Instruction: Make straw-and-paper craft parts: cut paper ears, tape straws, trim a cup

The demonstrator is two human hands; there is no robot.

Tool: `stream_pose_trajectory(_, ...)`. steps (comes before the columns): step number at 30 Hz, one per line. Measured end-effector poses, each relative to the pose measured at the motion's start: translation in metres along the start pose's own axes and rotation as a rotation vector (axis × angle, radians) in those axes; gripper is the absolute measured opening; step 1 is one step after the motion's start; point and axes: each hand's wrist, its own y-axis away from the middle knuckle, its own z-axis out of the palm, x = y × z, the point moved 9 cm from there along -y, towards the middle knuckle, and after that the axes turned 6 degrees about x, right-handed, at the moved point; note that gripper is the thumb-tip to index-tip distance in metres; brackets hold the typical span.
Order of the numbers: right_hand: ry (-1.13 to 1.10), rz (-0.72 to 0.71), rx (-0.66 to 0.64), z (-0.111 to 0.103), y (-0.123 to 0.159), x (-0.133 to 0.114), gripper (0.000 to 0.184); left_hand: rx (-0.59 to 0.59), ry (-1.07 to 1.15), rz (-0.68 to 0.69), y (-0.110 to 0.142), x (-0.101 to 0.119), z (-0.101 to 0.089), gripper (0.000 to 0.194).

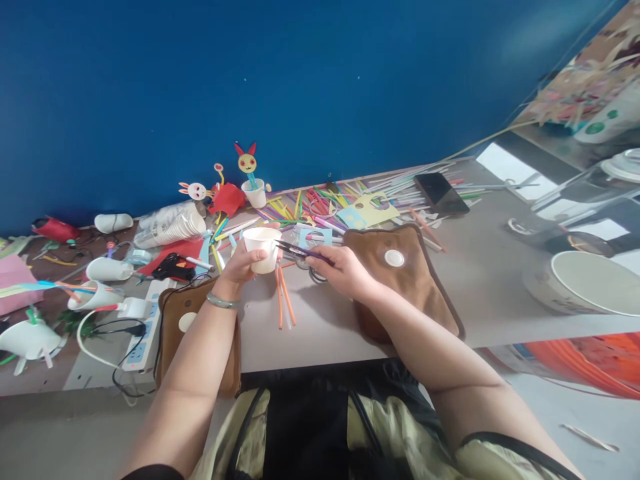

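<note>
My left hand (pixel 241 263) is closed around a white paper cup (pixel 261 248), its mouth tipped up towards me. In my right hand (pixel 345 270) is a pair of scissors (pixel 293 249) with dark blades. The blade tips meet the right side of the cup; whether they cut into it I cannot tell. Below the cup are thin orange strips (pixel 286 300), some reaching up to its underside; whether they are attached is hidden. Pale blue cut paper (pixel 316 238) lies just behind the scissors.
Brown hot-water bags (pixel 400 280) lie on both sides. Behind are loose coloured sticks (pixel 300 207), a black phone (pixel 441 193) and a finished cup figure (pixel 254 193). Leftward are stacked cups (pixel 173 223), a glue gun (pixel 173 268) and a power strip (pixel 145 333). A white tub (pixel 595 283) stands right.
</note>
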Motion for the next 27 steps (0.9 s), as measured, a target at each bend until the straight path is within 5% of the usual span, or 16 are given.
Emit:
stream_pose_trajectory(3,-0.011,-0.010,0.010,0.000,-0.001,0.000,0.029,0.005,0.003,-0.010,0.000,0.001,0.002,0.079)
stream_pose_trajectory(12,0.696,-0.601,0.108,-0.005,0.009,-0.028,0.029,-0.030,0.044,-0.148,0.002,-0.009,0.006,0.083)
stream_pose_trajectory(17,0.837,-0.709,0.152,-0.008,0.014,-0.039,0.027,-0.076,0.078,-0.222,0.000,-0.025,-0.002,0.084)
stream_pose_trajectory(27,0.912,-0.716,0.085,-0.001,0.013,-0.039,0.029,0.009,0.040,-0.476,0.000,-0.047,-0.017,0.049)
